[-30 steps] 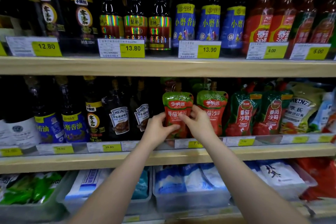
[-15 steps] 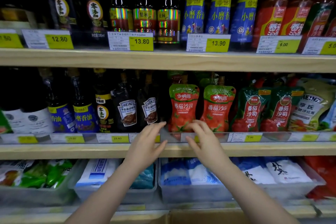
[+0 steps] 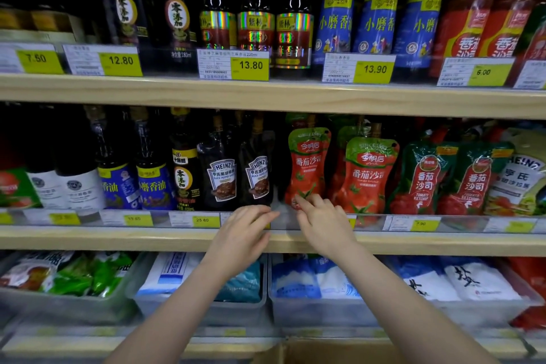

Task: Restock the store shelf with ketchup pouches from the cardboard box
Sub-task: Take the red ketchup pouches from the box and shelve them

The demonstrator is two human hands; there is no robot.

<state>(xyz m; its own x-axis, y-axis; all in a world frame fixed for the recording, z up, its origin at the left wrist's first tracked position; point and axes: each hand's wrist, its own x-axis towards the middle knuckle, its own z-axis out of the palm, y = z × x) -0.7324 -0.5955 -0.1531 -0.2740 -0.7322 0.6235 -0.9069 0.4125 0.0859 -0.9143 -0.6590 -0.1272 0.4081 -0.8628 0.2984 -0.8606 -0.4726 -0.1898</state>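
A red ketchup pouch with a green top (image 3: pixel 308 165) stands upright on the middle wooden shelf (image 3: pixel 413 242), beside a second like pouch (image 3: pixel 367 174). My right hand (image 3: pixel 323 223) hovers at the shelf's front rail, its fingertips touching the bottom corner of the left pouch, holding nothing. My left hand (image 3: pixel 245 230) is spread in front of the rail, just left of it, empty. The top edge of the cardboard box (image 3: pixel 325 349) shows at the bottom of the view.
Dark Heinz sauce bottles (image 3: pixel 236 174) stand left of the pouches, darker green ketchup pouches (image 3: pixel 443 180) to the right. Oil bottles and price tags (image 3: pixel 249 65) line the upper shelf. Grey bins (image 3: pixel 319 307) of blue and white bags fill the lower shelf.
Both hands let go of the left pouch, which now stands on the shelf, and drew back down to the front rail. The camera has shifted closer and slightly left.
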